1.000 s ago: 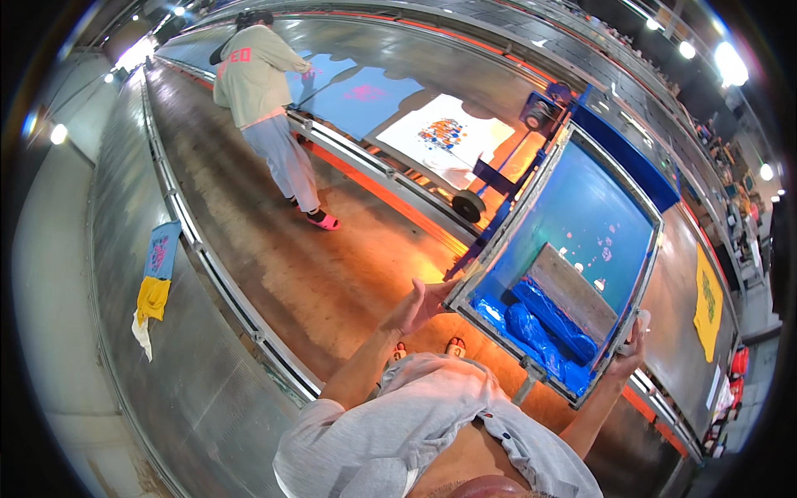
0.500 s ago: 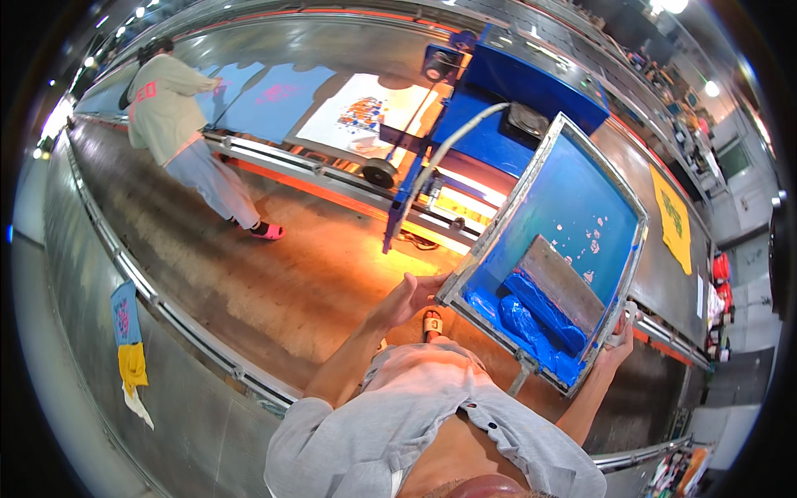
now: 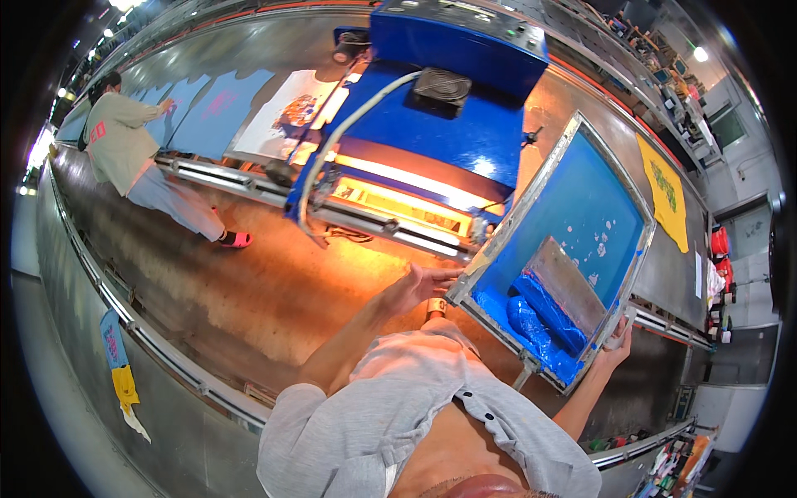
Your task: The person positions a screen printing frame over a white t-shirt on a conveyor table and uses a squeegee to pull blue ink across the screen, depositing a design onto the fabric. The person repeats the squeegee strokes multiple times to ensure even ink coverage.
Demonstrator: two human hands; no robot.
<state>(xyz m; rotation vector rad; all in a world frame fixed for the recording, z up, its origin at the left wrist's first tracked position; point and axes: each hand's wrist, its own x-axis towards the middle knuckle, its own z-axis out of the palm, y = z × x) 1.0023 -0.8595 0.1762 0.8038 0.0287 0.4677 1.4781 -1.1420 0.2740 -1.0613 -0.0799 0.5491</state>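
A screen-printing frame (image 3: 496, 228) with blue mesh is tilted in front of me, its lower end towards my body. Inside, a squeegee (image 3: 567, 278) with a grey board and blue-coated edge rests beside a thick pool of blue ink (image 3: 531, 328). At the frame's lower left corner my left hand (image 3: 425, 286) supports the rim, its fingertips partly hidden by it. My right hand (image 3: 613, 344) is closed on the right rim near the lower end. A small white piece (image 3: 618, 328) shows between that hand and the rim; its kind is unclear.
A blue heater machine (image 3: 465, 124) glows orange over the long print table beyond. Blue fabric pieces (image 3: 220, 108) and a yellow one (image 3: 664, 195) lie on that table. At the left a co-worker (image 3: 124, 137) stands by it. Another table (image 3: 191, 432) with a metal rail runs behind me.
The heater machine and co-worker now appear farther left, and the machine looks larger. The frame stays in both hands at nearly the same tilt, with the squeegee unmoved inside.
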